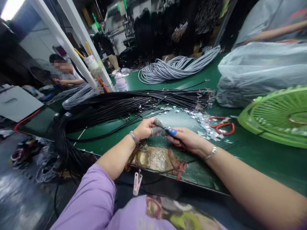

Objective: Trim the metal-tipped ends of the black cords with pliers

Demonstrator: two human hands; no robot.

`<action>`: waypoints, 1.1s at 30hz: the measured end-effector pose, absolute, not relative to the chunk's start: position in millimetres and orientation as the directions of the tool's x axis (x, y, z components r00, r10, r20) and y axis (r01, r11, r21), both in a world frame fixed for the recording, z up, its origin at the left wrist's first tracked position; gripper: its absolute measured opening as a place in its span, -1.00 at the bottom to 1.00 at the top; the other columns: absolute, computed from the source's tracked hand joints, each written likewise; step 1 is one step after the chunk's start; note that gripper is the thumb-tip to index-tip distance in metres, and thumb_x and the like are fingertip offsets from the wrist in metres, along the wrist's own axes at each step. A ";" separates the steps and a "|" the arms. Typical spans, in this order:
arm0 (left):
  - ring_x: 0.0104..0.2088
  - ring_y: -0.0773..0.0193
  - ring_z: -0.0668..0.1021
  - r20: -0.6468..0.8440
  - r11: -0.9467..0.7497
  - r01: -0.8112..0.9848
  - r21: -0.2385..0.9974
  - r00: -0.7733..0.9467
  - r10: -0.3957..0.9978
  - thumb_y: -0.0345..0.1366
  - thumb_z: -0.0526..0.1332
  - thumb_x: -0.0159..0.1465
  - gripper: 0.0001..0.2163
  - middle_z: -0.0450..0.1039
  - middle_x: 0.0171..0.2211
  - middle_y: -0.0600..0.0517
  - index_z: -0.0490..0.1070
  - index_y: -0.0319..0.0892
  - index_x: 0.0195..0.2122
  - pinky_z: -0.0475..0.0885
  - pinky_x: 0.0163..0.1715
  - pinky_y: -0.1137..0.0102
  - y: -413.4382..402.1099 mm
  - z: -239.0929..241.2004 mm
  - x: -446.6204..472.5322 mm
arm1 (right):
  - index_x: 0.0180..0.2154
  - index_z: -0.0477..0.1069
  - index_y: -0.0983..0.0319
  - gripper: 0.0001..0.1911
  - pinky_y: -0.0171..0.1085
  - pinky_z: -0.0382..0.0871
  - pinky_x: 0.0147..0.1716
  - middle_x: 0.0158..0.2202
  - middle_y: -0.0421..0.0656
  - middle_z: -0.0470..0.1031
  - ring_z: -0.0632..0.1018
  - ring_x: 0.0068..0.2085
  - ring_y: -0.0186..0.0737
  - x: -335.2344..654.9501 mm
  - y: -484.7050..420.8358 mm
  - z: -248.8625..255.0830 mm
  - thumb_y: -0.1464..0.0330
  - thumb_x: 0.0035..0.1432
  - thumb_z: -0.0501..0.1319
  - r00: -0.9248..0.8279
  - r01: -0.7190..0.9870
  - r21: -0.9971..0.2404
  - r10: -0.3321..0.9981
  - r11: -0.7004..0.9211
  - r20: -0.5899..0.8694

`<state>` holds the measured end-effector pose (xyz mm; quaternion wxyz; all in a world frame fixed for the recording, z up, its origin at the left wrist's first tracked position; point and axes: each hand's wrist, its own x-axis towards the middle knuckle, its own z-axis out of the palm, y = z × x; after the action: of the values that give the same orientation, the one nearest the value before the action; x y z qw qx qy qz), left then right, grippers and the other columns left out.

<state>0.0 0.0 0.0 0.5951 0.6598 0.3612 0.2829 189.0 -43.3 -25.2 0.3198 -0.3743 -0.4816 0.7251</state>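
My left hand [145, 128] and my right hand [183, 138] meet over the front of the green bench. Both are closed, with thumbs and fingertips pinched close together on a thin black cable; its end between them is too small to make out. Dark finger cots cover some left fingertips, and blue tape wraps a right finger. Just behind my hands lies a thick bundle of black cables [153, 99], its stripped ends fanned out at the right. Below them a tape-covered block [154, 158] is fixed at the bench edge.
Red-handled scissors [225, 128] lie among foil scraps [207, 126], beside a green fan [278, 116]. A plastic bag [259, 73] and a grey cable coil [177, 67] are farther back. A clothespin [137, 183] hangs from the front edge. Other people sit at left and right.
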 end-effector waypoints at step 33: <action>-0.55 0.43 0.41 0.001 -0.076 0.078 0.994 0.687 0.727 -0.07 0.50 -0.23 -0.56 0.39 -0.56 0.09 0.39 -0.28 -0.50 0.35 -0.49 0.49 -2.9 3.3 -1.1 | -0.59 0.31 0.25 -0.45 -0.34 -0.13 -0.63 -0.69 -0.33 0.14 0.09 -0.62 -0.48 196.2 -43.8 -15.4 -0.11 -0.18 0.32 -0.552 0.108 -0.989 0.821 -0.102 -0.145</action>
<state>-1.1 -2.9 3.3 0.6128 0.6841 0.2941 0.2645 196.2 -43.8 -15.4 0.2800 -0.3813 -0.6089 0.6367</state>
